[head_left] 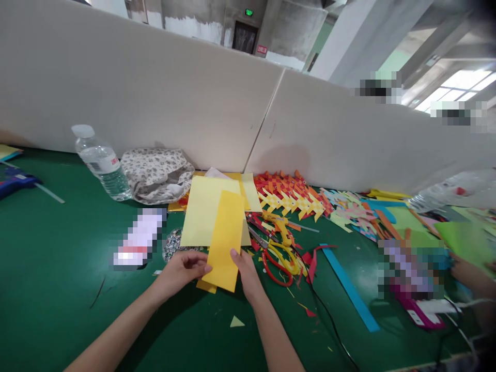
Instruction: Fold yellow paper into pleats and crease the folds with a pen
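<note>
Holding a golden paper strip by opposite edges, the left hand and right hand are pinching it above the green table, near a pale sheet; handling it is probably calling for light pressure

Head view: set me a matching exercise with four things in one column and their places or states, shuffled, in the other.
1. Deep-yellow paper strip
2. Blue paper strip
3. Water bottle
4. Yellow glue gun

A. Beside the patterned cloth
B. Just in front of the pointed red-and-yellow paper pieces
C. Held by the left hand and right hand
D. Flat on the green tabletop, right of the hands

Pairs: 1-C; 2-D; 3-A; 4-B
</note>
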{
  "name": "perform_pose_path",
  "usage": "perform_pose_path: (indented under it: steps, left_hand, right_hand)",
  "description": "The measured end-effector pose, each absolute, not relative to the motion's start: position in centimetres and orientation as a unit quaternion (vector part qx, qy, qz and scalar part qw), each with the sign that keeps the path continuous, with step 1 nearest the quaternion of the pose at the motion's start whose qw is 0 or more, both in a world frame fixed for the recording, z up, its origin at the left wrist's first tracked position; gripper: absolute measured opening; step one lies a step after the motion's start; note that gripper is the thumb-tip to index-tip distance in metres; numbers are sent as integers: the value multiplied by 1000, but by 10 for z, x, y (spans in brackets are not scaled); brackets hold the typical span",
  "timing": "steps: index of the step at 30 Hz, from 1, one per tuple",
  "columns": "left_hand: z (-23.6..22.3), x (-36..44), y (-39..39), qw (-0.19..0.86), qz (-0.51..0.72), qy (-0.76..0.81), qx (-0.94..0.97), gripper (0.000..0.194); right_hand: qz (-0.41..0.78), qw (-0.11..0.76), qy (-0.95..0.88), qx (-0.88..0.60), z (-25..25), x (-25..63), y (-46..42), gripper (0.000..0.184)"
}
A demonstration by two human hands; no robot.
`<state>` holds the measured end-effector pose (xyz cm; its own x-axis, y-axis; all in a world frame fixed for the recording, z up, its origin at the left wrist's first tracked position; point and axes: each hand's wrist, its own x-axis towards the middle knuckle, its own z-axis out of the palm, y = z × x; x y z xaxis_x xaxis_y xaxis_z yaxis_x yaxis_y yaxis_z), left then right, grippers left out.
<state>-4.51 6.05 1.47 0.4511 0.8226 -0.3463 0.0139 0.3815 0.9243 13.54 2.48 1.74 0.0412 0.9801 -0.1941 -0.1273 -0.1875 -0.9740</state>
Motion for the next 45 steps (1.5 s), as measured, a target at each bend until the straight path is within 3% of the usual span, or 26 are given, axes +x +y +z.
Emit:
perform_pose_path:
  steps: [10, 18, 31, 45]
  left_hand:
    - [9, -45, 59, 717, 264, 396, 509, 33]
    - [23, -44, 49, 683, 268, 396, 552, 37]
    - [6, -40, 40, 519, 324, 483, 626, 31]
    - [10, -39, 38, 561, 285, 427, 649, 33]
  right_hand:
    - [559, 492, -383, -547, 12, 135, 26, 44]
    - [570, 436, -458, -525, 19, 117, 18, 45]
    - [358, 449, -546, -610, -1, 110, 20, 54]
    - [360, 496, -503, -610, 3, 112, 14, 52]
